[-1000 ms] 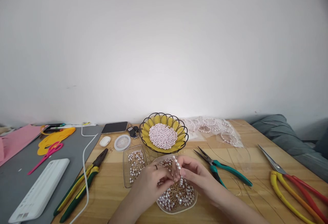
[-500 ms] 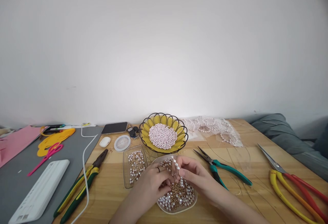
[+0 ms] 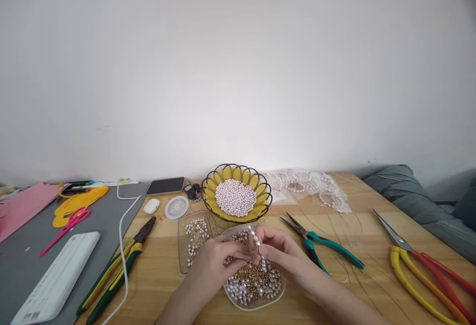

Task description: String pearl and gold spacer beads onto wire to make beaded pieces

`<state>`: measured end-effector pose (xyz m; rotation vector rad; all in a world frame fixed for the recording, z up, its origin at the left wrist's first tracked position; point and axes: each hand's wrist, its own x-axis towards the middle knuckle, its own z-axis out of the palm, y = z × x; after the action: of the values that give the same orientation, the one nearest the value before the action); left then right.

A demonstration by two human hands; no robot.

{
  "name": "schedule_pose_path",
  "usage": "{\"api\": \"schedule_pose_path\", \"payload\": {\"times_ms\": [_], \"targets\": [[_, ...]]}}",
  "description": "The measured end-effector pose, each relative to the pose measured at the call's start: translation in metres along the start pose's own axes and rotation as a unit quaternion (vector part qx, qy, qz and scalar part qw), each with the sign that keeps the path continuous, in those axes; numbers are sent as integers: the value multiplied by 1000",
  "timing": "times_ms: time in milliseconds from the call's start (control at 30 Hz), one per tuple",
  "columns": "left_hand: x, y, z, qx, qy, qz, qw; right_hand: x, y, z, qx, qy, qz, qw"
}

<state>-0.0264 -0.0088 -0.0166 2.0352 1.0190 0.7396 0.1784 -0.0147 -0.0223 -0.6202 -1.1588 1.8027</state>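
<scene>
From my end of the feed, I judge the stringing to be partway along. The bead strand (image 3: 257, 241) is up over the dish (image 3: 254, 309), and it already carries a short curved row of pearly beads. The right hand (image 3: 284, 255) has it pinched between thumb and fingers, above the dish's right half. The left hand (image 3: 219, 260) reaches across the dish's left edge, its fingers bent in toward the strand; I can't make out whether a bead or the strand's end sits between those fingertips.

I can't tell either whether the row is as long as it needs to be, and I see no sign that its ends are joined, so I take that as left to do. Supply looks no obstacle: loose pearl and gold beads (image 3: 256, 285) fill much of the dish, more lie in the small clear box (image 3: 181, 245) just to its left, and the yellow basket (image 3: 210, 198) right behind it holds a heap of pale ones.

Behind the dish and to its right, bagged strands (image 3: 297, 182) lie in clear plastic, perhaps completed pieces. The teal-handled pliers (image 3: 307, 236) rest to the dish's right, the big scissors (image 3: 399, 240) well beyond them; neither is in a hand.
</scene>
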Motion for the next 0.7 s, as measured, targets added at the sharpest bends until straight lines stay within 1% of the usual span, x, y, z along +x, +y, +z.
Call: {"api": "schedule_pose_path", "payload": {"times_ms": [100,167,233,300,400,500,600,700], "targets": [[1,0,-2,-53,48,-12,997,0,-1,0,-4,2,4,1000],[0,0,-4,-117,80,-33,989,0,-1,1,-9,-2,8,1000],[-1,3,-7,-200,98,-61,973,-1,-1,2,-10,-12,20,1000],[-2,7,-9,-274,117,-83,951,-2,0,2,-10,-21,38,999],[-5,13,-10,-344,147,-101,922,-2,-1,3,-13,-27,49,998],[-6,18,-9,-364,161,-105,911,-3,-3,4,-24,-42,61,997],[-6,19,-9,-359,167,-102,913,-4,-6,5,-41,-55,69,995],[-6,18,-9,-358,168,-99,913,-4,-7,6,-45,-52,71,995]]}}
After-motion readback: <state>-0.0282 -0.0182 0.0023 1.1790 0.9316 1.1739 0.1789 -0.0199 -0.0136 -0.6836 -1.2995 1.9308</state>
